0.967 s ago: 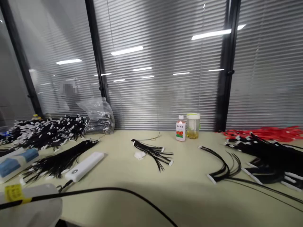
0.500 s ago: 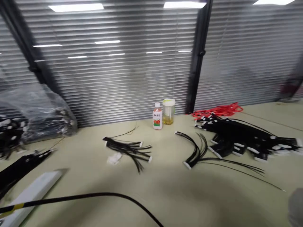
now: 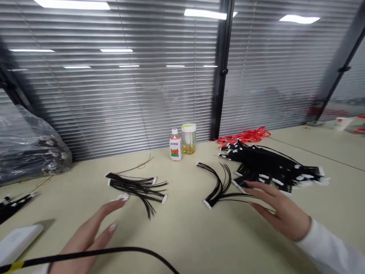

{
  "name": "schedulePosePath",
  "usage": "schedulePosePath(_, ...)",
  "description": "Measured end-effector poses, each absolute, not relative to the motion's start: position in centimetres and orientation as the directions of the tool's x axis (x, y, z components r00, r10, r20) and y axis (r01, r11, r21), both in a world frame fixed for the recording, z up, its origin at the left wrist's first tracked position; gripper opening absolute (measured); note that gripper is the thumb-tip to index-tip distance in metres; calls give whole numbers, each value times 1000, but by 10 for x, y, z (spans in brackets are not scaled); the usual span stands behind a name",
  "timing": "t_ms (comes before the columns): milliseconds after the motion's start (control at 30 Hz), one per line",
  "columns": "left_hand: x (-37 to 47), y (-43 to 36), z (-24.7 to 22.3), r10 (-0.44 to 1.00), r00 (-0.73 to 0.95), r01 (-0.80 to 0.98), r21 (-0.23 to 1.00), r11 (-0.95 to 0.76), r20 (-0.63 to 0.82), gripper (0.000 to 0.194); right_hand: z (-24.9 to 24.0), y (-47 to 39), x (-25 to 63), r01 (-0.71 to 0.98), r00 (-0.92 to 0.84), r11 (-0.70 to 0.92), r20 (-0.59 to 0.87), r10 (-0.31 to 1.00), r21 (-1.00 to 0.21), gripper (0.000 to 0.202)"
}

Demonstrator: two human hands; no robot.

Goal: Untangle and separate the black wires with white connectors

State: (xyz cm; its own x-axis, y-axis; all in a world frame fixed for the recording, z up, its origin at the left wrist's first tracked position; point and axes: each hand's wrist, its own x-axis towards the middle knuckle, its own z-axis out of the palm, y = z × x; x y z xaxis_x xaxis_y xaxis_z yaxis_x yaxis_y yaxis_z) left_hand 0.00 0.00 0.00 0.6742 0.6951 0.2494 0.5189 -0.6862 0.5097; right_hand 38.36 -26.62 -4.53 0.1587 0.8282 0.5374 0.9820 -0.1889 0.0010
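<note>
My left hand [image 3: 91, 232] is over the table at the lower left, thumb and fingers apart, with nothing in it. Its fingertips are nearest to a small white piece [image 3: 123, 197] and a bunch of black wire harnesses [image 3: 137, 186] with white connectors. On the right, my right hand [image 3: 276, 209] hovers with fingers spread, also holding nothing. Just left of it lies a loose black wire harness [image 3: 218, 190] with a white connector. Behind its fingertips is a large pile of black wire harnesses [image 3: 265, 163]; whether the fingertips touch it I cannot tell.
A pink-labelled bottle [image 3: 175, 146] and a lidded clear jar [image 3: 188, 139] stand at the back. Red cords [image 3: 248, 135] lie behind the pile. A plastic bag of harnesses [image 3: 31, 144] and a white box [image 3: 19, 241] are at left. A black cable [image 3: 119, 250] crosses the foreground.
Both hands have come into view over the table, the left from below and the right from the right edge. The view has turned to the right. The harnesses appear to lie unmoved.
</note>
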Motion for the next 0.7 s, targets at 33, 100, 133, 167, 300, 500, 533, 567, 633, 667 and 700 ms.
schedulePosePath(33,14,-1,0,686,697,504,537,-676,208,40,-41,-252,382,987,132,-161,468,874,24,38)
schedulePosePath(100,41,-3,-5,630,756,429,590,-684,180,39,-33,-221,377,988,109,-138,310,944,72,50)
schedulePosePath(133,52,-4,-9,588,789,375,618,-691,178,39,-30,-206,374,987,112,-135,226,968,89,55)
schedulePosePath(167,62,-5,-14,556,811,323,653,-685,183,37,-29,-193,371,986,123,-138,152,981,92,56)
schedulePosePath(300,84,-13,-27,552,828,223,843,-489,101,31,-31,-159,360,993,111,-113,39,993,44,37)
schedulePosePath(500,110,-29,-20,534,782,318,942,105,-323,34,-43,-139,322,999,41,-44,106,993,26,28)
schedulePosePath(533,116,-31,-19,507,767,345,919,190,-393,36,-45,-138,314,1000,8,-11,115,993,25,30)
schedulePosePath(567,123,-32,-18,474,758,362,894,264,-447,38,-46,-138,307,999,-35,32,116,993,29,31)
schedulePosePath(633,134,-32,-21,454,744,371,869,329,-490,37,-45,-138,299,989,-146,145,96,985,13,29)
schedulePosePath(667,139,-33,-23,455,747,370,872,321,-484,35,-42,-138,300,986,-163,165,89,983,-20,27)
schedulePosePath(700,142,-33,-25,476,748,355,885,301,-462,32,-38,-137,304,986,-149,154,88,985,-65,29)
